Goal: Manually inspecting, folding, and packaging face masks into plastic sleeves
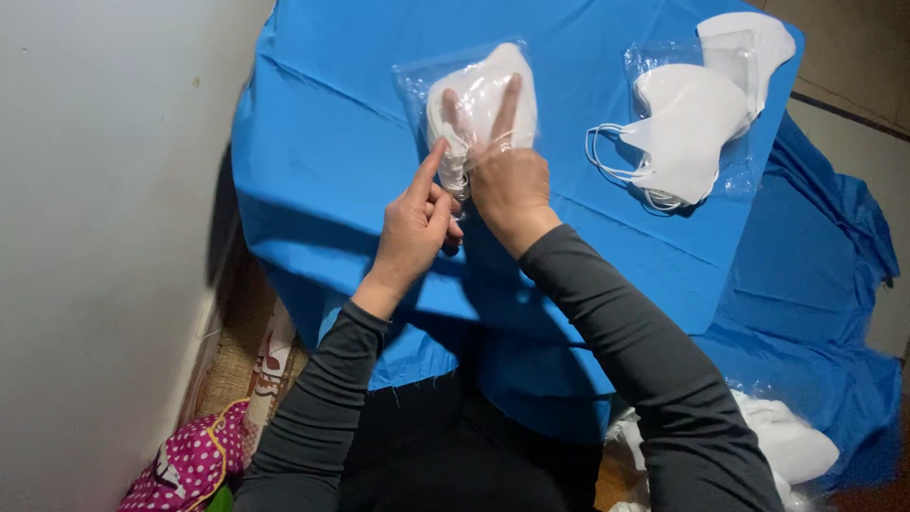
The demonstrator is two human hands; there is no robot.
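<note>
A clear plastic bag (417, 81) lies on the blue cloth (332, 142) with a white face mask (479, 95) partly inside it. My right hand (507, 175) reaches into the bag's open end, two fingers spread over the mask, pressing it in. My left hand (414, 223) is beside it, index finger pointing up and touching the bag's lower edge by the mask's ear loops. Further right, loose white masks (687, 133) lie on another clear bag (735, 166).
A white wall (104, 237) runs along the left. The blue cloth drapes down at the right (815, 284). More bagged white masks (787, 441) sit at the lower right. A pink dotted fabric item (190, 465) lies on the floor at the lower left.
</note>
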